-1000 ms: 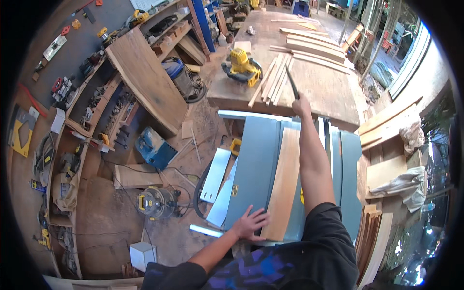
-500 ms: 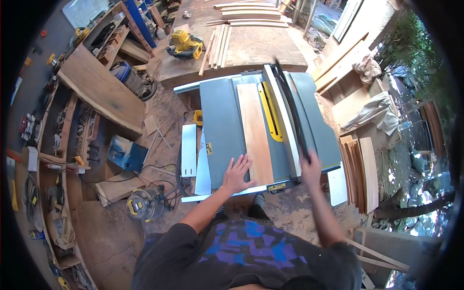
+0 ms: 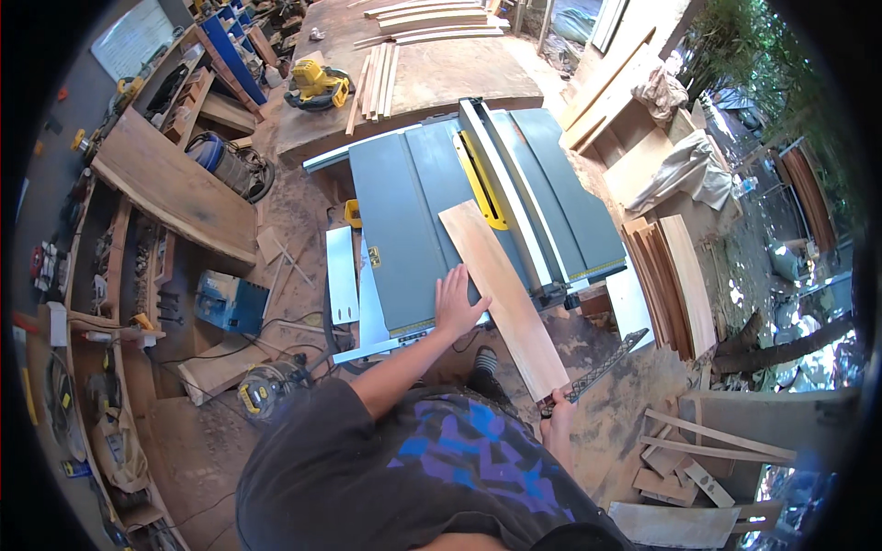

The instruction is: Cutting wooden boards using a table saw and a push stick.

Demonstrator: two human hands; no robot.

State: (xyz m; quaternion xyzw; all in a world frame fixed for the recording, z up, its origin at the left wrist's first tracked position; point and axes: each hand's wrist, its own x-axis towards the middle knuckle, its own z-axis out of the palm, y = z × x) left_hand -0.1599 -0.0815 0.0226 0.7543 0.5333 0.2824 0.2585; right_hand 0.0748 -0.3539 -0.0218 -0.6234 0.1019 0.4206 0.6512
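Observation:
A pale wooden board [image 3: 508,298] lies slantwise on the grey table saw [image 3: 390,197], its near end reaching past the front edge toward me. My left hand [image 3: 457,303] is open, fingers flat on the saw table along the board's left edge, thumb by the wood. At the board's near end my right hand [image 3: 557,418] is closed on a long black latticed push stick [image 3: 602,369], which points out to the right. The stick's grip is partly hidden by the fingers. The saw's yellow insert [image 3: 482,184] and long fence [image 3: 505,188] are to the board's right.
Behind the saw, a workbench [image 3: 441,87] carries thin wood strips [image 3: 375,81] and a yellow power tool [image 3: 317,84]. Upright boards [image 3: 657,285] stand at the right. A blue box [image 3: 230,301] and a round machine [image 3: 274,386] sit on the floor at left.
The board has come back toward me and turned, its near end swinging right off the table. My right hand moved from beside the fence to that end, with the push stick.

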